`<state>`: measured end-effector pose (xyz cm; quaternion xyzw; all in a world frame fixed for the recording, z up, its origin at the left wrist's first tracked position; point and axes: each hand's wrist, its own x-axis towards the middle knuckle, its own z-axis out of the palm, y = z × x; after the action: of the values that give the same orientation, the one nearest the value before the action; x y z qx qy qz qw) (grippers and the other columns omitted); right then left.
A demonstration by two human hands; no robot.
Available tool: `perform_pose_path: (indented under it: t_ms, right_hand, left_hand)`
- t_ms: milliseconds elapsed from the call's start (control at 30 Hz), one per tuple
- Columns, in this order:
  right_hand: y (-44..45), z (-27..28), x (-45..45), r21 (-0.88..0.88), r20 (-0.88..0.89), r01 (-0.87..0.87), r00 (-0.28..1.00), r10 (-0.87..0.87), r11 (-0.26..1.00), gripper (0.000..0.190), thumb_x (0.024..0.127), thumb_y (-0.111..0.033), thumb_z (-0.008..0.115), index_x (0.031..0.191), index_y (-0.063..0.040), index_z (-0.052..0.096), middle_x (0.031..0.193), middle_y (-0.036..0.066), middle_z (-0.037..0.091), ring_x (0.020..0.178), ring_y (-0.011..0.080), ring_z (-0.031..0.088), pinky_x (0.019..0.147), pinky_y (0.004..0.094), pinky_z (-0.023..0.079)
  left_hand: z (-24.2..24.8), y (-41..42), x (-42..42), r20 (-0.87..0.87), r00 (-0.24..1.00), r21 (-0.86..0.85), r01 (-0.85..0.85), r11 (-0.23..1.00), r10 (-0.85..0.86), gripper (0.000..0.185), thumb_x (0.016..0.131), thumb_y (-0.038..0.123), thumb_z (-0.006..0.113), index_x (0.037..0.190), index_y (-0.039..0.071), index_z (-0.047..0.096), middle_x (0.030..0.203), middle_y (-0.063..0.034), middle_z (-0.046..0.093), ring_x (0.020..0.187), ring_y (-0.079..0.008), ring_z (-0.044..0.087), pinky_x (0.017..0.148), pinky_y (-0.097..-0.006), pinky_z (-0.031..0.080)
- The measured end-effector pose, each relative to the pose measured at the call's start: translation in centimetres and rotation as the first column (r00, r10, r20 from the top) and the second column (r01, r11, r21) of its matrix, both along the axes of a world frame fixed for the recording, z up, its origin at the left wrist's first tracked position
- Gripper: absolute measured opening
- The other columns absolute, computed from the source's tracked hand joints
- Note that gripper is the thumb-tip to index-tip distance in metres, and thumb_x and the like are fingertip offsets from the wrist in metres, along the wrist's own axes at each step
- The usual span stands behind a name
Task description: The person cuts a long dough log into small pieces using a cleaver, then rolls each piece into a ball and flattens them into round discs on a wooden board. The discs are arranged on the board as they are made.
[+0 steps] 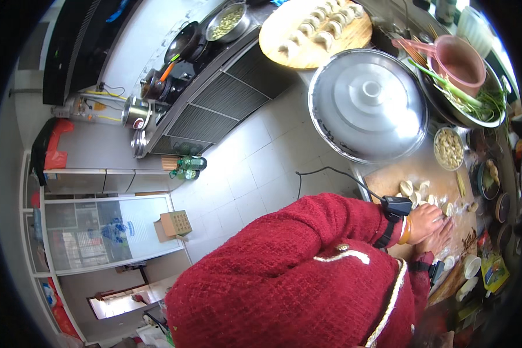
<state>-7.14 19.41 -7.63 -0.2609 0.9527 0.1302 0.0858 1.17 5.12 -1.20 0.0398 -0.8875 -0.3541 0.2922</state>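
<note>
My left hand [423,222], with an amber-coloured bangle and a black wrist strap, lies palm down over the floury wooden board [380,182]. Right against it, partly overlapping, is my right hand [436,240], also palm down, with a strapped device at its wrist. Whatever lies under the palms is hidden. Several pale dough pieces [406,188] sit beside my left fingers, with one round piece [448,209] just beyond them. Another dough piece [449,262] lies near my right wrist.
A large lidded metal pot [352,100] stands left of the board. Beyond it, a round wooden board [278,32] holds rows of dumplings. Around the work board are a bowl of pale pieces [449,148], a basin [501,116] with scallions and a pink dipper [461,61], and a white cup [472,266].
</note>
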Motion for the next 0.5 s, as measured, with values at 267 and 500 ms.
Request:
perform_pose_path:
  t_ms: [267,500]
  right_hand:
    - [4.7,-5.2,-3.4,-0.928,0.1,0.029,0.98,0.173,0.371,0.069,0.096,-0.051,0.042,0.144,-0.002,0.036,0.143,0.018,0.044,0.131,0.0323,0.043,0.11,0.0445,0.032]
    - [3.0,1.0,2.4,-0.705,0.613,0.652,0.758,0.222,-0.279,0.065,0.1,-0.052,0.035,0.144,-0.004,0.035,0.142,0.015,0.043,0.13,0.0278,0.041,0.11,0.0424,0.032]
  left_hand:
    - [0.4,0.6,0.1,0.145,0.984,0.004,0.107,0.994,-0.107,0.023,0.07,0.018,0.061,0.088,0.003,0.062,0.098,-0.0165,0.059,0.096,-0.0332,0.056,0.082,-0.0455,0.045]
    - [1.3,1.8,0.9,0.12,0.827,0.266,0.506,0.82,-0.55,0.049,0.081,0.01,0.056,0.13,0.004,0.052,0.137,-0.0211,0.048,0.122,-0.039,0.05,0.104,-0.0447,0.041]
